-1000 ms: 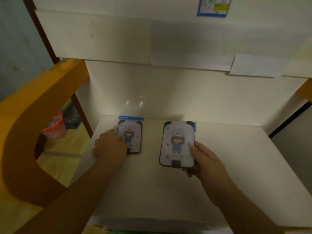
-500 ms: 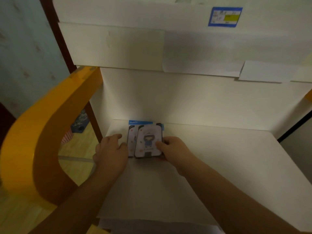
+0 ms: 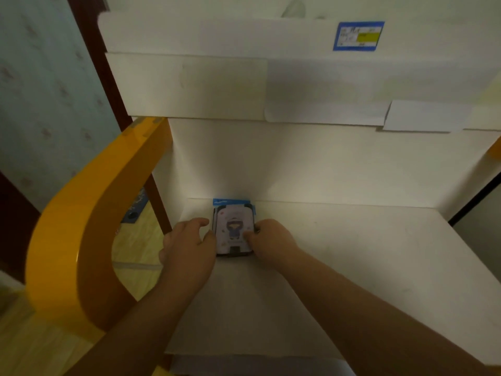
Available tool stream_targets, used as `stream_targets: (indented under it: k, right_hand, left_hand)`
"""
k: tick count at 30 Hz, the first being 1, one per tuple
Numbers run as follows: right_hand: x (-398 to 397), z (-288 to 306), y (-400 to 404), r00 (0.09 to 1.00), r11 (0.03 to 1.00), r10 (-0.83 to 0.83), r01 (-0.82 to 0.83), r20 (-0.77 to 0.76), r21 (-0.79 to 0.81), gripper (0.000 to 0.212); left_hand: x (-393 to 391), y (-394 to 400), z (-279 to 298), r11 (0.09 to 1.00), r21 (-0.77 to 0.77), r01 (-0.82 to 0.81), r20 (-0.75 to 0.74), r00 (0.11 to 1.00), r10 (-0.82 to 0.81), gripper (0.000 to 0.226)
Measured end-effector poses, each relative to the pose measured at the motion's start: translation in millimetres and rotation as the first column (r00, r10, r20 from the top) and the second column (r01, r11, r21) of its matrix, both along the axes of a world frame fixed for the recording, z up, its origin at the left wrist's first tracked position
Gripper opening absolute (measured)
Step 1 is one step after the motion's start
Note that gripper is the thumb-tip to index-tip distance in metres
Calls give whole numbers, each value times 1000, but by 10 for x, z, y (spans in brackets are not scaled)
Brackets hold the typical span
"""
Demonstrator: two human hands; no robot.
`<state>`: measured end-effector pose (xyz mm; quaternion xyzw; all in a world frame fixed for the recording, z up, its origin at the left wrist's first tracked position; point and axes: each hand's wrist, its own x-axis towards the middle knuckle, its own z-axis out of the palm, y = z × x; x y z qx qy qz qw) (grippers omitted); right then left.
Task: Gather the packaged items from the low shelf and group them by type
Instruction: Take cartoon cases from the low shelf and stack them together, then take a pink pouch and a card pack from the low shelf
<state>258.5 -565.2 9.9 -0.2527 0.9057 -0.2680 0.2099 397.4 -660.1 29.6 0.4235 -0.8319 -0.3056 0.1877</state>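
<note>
packages [image 3: 233, 229] between hands, shelf [image 3: 352, 253] back-left

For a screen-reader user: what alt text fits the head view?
Two hands square up a stack of cartoon-printed packages on a white shelf: the left hand touches its left edge, the right hand pinches its right edge.

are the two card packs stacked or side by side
Stacked: one pack face shows, a blue header edge peeking out behind it, flat on the shelf.
</note>
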Motion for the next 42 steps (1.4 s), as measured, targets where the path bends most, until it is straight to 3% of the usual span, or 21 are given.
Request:
stream_targets:
  k: [4, 9, 16, 24, 34, 42]
  right_hand:
    - [27, -21, -33, 999, 997, 29, -26, -43, 66, 42]
    - [100, 131, 380, 994, 999, -48, 46, -103, -23, 61]
    - [115, 500, 1476, 937, 970, -121, 43, -327, -238, 51]
    - [75, 1013, 2918, 780, 961, -253, 135, -573, -241, 45]
    - [299, 1241, 4841, 692, 935, -354, 253, -629, -249, 42]
    - [333, 1150, 6300, 663, 907, -413, 361, -625, -216, 44]
  left_hand:
    - [-60, 24, 23, 1000, -12, 26, -11, 1000, -27, 38]
    - [-172, 236, 126, 986, -71, 149, -102, 983, -155, 33]
    - [-449, 860, 444, 887, -225, 404, -169, 880, -444, 44]
    - [-740, 1930, 809, 747, -360, 560, -147, 756, -638, 41]
    - [-843, 3786, 1090, 643, -365, 673, -219, 609, -762, 44]
    - [-892, 5179, 1064, 611, -369, 701, -253, 556, -791, 45]
